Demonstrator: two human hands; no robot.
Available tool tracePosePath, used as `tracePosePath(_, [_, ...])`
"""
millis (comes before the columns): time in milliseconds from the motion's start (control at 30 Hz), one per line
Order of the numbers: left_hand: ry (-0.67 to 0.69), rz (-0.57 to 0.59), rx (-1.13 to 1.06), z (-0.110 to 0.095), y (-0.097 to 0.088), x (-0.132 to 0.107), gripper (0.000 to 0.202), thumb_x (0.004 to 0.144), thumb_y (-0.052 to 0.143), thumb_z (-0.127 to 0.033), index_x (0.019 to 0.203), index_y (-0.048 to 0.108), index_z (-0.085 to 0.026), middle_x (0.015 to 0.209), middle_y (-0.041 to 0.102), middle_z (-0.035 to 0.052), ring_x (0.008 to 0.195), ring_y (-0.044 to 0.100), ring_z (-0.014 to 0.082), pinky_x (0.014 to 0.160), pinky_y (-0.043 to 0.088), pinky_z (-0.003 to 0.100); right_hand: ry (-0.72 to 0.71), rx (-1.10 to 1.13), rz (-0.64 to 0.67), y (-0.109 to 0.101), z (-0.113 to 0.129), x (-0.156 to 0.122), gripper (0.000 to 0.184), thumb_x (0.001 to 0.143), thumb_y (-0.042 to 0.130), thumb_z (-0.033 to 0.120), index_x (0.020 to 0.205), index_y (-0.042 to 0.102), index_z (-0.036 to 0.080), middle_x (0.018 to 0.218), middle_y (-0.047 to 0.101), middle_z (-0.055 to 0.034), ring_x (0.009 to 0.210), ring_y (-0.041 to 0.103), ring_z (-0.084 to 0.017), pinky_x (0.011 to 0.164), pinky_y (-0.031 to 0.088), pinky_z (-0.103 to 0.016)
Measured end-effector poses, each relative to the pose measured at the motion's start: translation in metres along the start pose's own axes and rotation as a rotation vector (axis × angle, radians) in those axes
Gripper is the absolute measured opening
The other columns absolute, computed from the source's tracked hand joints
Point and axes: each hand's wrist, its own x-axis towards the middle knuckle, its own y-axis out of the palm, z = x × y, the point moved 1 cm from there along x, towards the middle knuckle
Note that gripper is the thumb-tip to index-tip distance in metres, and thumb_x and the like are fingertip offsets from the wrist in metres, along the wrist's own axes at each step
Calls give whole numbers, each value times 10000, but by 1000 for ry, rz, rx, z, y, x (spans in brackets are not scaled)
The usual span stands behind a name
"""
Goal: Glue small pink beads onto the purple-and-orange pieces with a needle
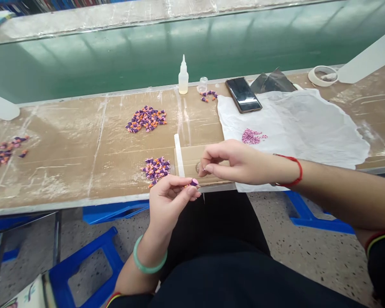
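Between thumb and fingers, my left hand (171, 199) pinches a small purple and pink figurine (194, 182) just past the table's front edge. Above and right of it, my right hand (226, 160) is closed in a pinch; whatever sits at its fingertips is too small to name. Under the right hand lies a piece of cardboard (192, 154), with a white flat stick (179, 155) along its left side. A pile of similar purple, pink and orange figurines (156, 167) lies left of the stick. Tiny pink pieces (253, 136) rest on a white sheet (295, 124) beyond my right wrist.
Farther back are another figurine pile (147, 118), a dropper bottle (183, 79), a small clear jar (203, 84), a few loose figurines (208, 96) and a phone (244, 95). A tape roll (323, 76) is at the right; more figurines (4, 152) lie far left. Blue stools (86, 265) stand below.
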Motion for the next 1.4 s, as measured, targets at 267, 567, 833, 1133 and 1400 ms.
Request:
tracePosePath(267, [59, 13, -20, -15, 14, -8, 177, 715, 894, -276, 788, 767, -177, 725, 790, 27, 569, 754, 158, 539, 640, 185, 6, 236, -35, 8, 22, -17, 133, 937, 515, 229, 810, 522, 189, 686, 587, 19, 585, 478, -92, 535, 385, -204])
tracePosePath(567, [172, 48, -28, -14, 17, -13, 104, 760, 853, -179, 826, 779, -208, 777, 796, 6, 622, 762, 133, 597, 654, 182, -13, 295, -61, 12, 25, -23, 95, 909, 532, 204, 819, 559, 192, 779, 713, -13, 676, 637, -132, 604, 491, -240])
tracePosePath(833, [215, 66, -5, -12, 20, -13, 117, 766, 838, -142, 843, 782, -209, 779, 788, 4, 647, 762, 137, 599, 655, 193, -46, 255, -104, 12, 26, -26, 96, 892, 542, 182, 800, 571, 185, 775, 715, -7, 675, 645, -120, 615, 507, -221])
tracePosePath(1133, [250, 16, 94, -13, 22, -15, 79, 775, 842, -220, 807, 774, -194, 724, 764, 13, 590, 732, 134, 567, 639, 208, -121, 154, -127, 12, 29, -26, 111, 902, 538, 180, 793, 556, 190, 738, 687, 7, 624, 608, -104, 579, 456, -202])
tracePosePath(1400, [189, 16, 60, -11, 19, -15, 91, 779, 842, -237, 800, 767, -190, 719, 751, 9, 571, 718, 123, 546, 620, 204, -245, -11, -173, 15, 33, -27, 140, 913, 462, 110, 833, 554, 179, 732, 646, 12, 580, 541, -82, 550, 374, -192])
